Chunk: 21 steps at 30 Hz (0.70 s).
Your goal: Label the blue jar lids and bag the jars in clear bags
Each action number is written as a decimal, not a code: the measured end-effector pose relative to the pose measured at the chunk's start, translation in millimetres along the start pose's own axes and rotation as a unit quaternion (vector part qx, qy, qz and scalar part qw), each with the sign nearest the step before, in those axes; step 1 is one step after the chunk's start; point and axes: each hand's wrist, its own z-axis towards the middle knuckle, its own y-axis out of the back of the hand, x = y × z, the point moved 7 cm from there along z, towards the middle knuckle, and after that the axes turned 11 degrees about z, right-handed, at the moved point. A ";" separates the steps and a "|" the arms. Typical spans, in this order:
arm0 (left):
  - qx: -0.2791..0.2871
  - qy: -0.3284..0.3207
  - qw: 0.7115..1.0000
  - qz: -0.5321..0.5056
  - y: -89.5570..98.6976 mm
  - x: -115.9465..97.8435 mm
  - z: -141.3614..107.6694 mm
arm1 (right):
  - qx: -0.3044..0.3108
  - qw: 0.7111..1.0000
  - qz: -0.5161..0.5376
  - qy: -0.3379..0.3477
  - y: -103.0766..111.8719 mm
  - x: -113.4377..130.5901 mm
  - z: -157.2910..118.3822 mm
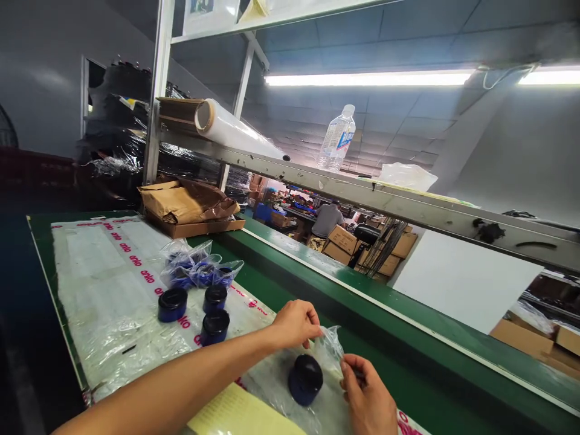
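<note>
Fingertips of your left hand (294,323) pinch one side of a clear bag (330,343), right of the lower centre of the frame. Your right hand (369,396) has thumb and finger closed on its lower right edge; something dark shows by those fingers, too hidden to name. The film looks thin and clingy, so a light rub of thumb against finger should part its layers better than a hard tug. Draw both sides evenly: a one-sided pull would likely crease or split it.

Just below, at the lower centre, a dark round part (306,380) stands on the plastic cover (90,266) of the bench (281,257). It is near both hands, held by neither; whether the film touches it, you cannot tell from here. Mind your right wrist, which could nudge it. Your left forearm passes close to three loose parts (215,327) left of centre, so lift that elbow a little. Bagged pieces (199,270) lie just beyond them, and a yellow sheet (244,412) lies beneath your forearm's near side.
</note>
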 end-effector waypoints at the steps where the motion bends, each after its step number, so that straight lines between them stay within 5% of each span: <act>1: 0.000 -0.004 1.000 0.005 0.3 4.7 -2.9 | 0.009 1.000 -0.006 0.002 -3.9 -4.0 0.4; 11: -0.031 -0.065 0.982 0.172 0.0 7.6 -40.6 | 0.027 0.999 -0.006 0.047 -19.8 -5.1 -15.8; 21: -0.073 -0.119 0.973 0.183 5.5 8.1 -66.8 | 0.069 0.995 -0.012 0.075 -22.3 -1.3 -28.9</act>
